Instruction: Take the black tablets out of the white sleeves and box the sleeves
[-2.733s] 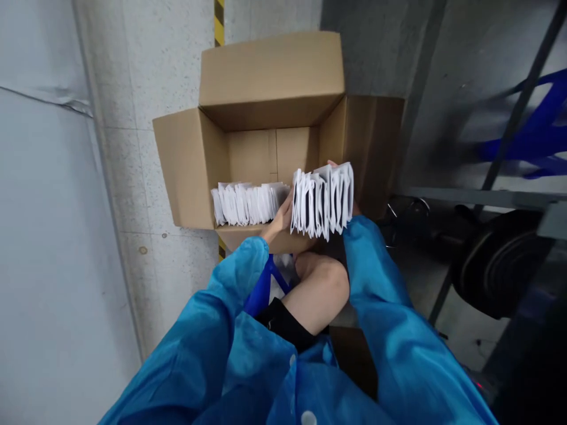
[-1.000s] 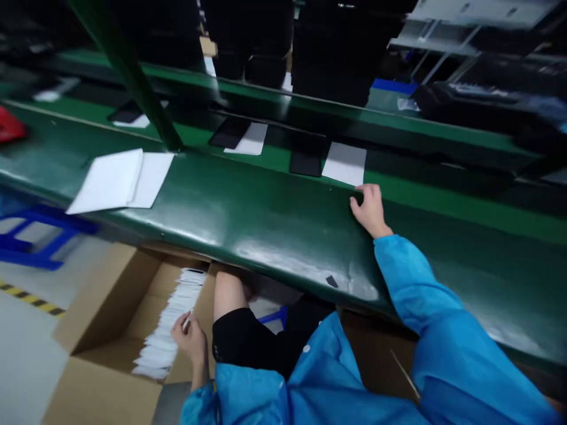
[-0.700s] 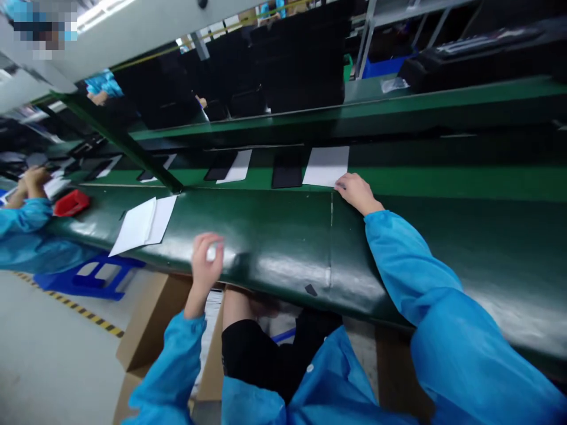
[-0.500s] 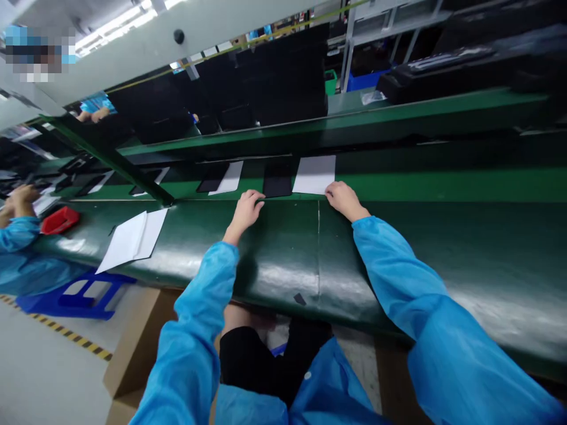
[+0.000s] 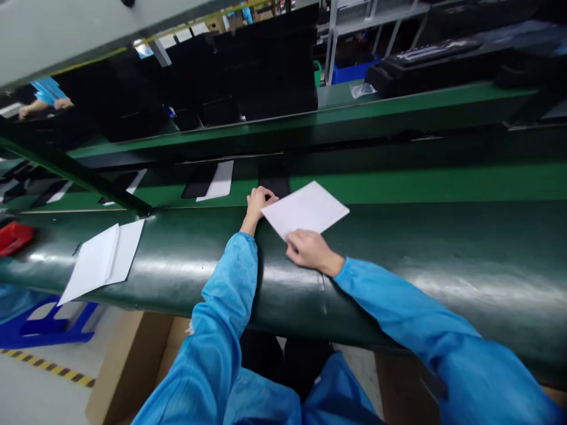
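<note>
My right hand [image 5: 310, 251] pinches the near corner of a thin white rectangular sheet [image 5: 308, 208], lifted and turned at an angle over the dark green work surface. To its left, my left hand [image 5: 259, 202] has its fingers curled and closed at the near edge of a flat black panel [image 5: 274, 174]. That panel lies on the green conveyor belt, and the fingertips partly cover its corner. The white sheet's left corner comes close to my left hand.
Further left on the belt lie a black panel [image 5: 199, 180] and a white sheet [image 5: 220, 180]. Stacked white sheets [image 5: 91, 262] rest on the near ledge. A slanting green post [image 5: 75, 169], a red tray [image 5: 15, 237], a cardboard box [image 5: 128, 360] and a blue stool [image 5: 48, 327] stand around.
My right hand has taken the white sheet off the belt and brought it nearer and leftward, turning it. My left hand has closed at the black panel's edge. The view has shifted right.
</note>
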A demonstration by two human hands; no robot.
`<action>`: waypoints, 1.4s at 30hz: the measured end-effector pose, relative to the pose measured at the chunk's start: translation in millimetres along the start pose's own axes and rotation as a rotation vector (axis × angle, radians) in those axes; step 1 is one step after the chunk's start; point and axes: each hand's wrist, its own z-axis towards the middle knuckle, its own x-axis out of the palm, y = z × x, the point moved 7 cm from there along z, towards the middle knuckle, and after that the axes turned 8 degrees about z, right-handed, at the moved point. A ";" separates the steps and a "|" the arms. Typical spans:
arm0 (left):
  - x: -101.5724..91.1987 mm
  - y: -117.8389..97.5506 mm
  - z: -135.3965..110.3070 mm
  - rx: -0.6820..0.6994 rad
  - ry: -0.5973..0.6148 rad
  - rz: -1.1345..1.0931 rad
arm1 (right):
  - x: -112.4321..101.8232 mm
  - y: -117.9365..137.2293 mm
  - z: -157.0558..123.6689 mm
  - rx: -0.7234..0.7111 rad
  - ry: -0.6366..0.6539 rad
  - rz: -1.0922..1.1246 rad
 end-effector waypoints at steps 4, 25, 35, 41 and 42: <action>-2.5 11.6 7.1 -0.019 -0.201 -0.207 | 37.4 65.6 -11.4 -0.117 0.161 0.258; -33.4 -63.2 -169.7 0.545 -0.589 -0.225 | 19.9 -30.3 -9.4 0.761 -0.493 1.723; -12.1 -32.8 -165.3 0.554 0.250 0.065 | -60.6 -113.2 -69.2 0.890 -0.831 1.614; -52.6 47.0 -137.3 0.245 0.182 0.095 | -58.0 -106.2 -64.7 0.892 -0.755 1.544; -59.7 58.9 -136.2 0.206 0.156 0.085 | -56.8 -104.3 -62.6 0.882 -0.726 1.537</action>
